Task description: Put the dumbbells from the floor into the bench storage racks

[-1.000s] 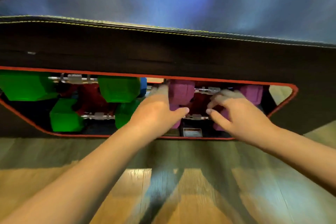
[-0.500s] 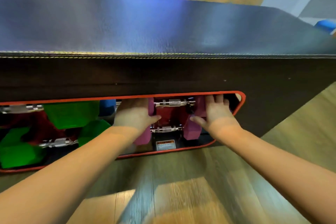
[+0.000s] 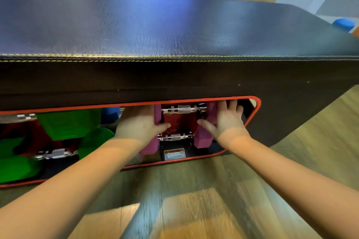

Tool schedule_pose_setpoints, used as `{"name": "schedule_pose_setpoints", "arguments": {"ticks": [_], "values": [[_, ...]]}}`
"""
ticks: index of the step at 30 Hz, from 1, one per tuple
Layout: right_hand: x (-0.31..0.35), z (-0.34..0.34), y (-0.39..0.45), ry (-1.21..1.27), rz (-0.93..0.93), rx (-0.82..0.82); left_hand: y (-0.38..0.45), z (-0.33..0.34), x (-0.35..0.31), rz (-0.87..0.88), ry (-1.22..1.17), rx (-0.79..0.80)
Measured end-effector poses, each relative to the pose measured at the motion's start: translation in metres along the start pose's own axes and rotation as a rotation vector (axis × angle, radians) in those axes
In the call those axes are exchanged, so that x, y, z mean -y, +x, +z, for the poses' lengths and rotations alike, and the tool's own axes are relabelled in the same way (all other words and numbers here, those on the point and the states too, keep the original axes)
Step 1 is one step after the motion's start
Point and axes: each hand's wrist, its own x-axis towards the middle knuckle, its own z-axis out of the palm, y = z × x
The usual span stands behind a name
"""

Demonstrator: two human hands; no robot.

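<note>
Two pink dumbbells lie in the right end of the bench storage rack, the upper pink dumbbell point(image 3: 184, 109) above the lower pink dumbbell point(image 3: 174, 137), both with chrome handles. My left hand point(image 3: 138, 126) wraps the upper one's left head, thumb across its inner face; the fingers are hidden under the bench edge. My right hand point(image 3: 227, 122) lies flat on the right head, fingers straight, thumb spread. Two green dumbbells sit in the left part of the rack, an upper green dumbbell point(image 3: 68, 122) and a lower green dumbbell point(image 3: 54, 154).
The black padded bench top point(image 3: 174, 25) overhangs the red-rimmed opening point(image 3: 256, 110). A caution label point(image 3: 174, 153) sits on the rack floor. A blue weight point(image 3: 109, 114) shows behind the green ones. Wooden floor point(image 3: 194, 209) lies below my arms.
My view has risen and shifted, so the pink dumbbells sit further right. Both hands have moved from the middle out to the upper pink dumbbell's heads and stay there.
</note>
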Motion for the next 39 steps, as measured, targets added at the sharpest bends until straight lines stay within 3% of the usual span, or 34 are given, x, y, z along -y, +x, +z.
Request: {"name": "schedule_pose_setpoints", "arguments": {"ticks": [2, 6, 8, 10, 12, 17, 26, 31, 39], "values": [[-0.006, 0.004, -0.003, 0.161, 0.052, -0.013, -0.004, 0.003, 0.006, 0.009, -0.081, -0.065], [-0.018, 0.023, -0.015, 0.777, 0.264, -0.135, -0.009, 0.029, 0.040, -0.023, -0.447, -0.244], [-0.019, 0.042, -0.023, 0.839, 0.351, -0.024, -0.013, 0.049, 0.053, 0.003, -0.624, -0.203], [-0.017, 0.061, -0.028, 0.738, 0.395, 0.211, -0.015, 0.069, 0.058, 0.053, -0.567, -0.139], [-0.018, 0.071, -0.025, 0.560, 0.324, 0.414, -0.016, 0.088, 0.057, 0.060, -0.391, -0.081], [-0.013, 0.087, -0.014, 0.297, 0.073, 0.576, -0.021, 0.119, 0.051, 0.055, -0.254, -0.016], [-0.006, 0.102, -0.014, 0.174, 0.133, 0.501, -0.013, 0.126, 0.052, 0.089, -0.155, -0.047], [-0.011, 0.097, -0.003, 0.252, 0.092, 0.503, -0.018, 0.132, 0.054, 0.094, -0.056, -0.036], [-0.009, 0.068, -0.007, 0.214, 0.086, 0.630, -0.036, 0.097, 0.054, 0.084, -0.162, 0.133]]}}
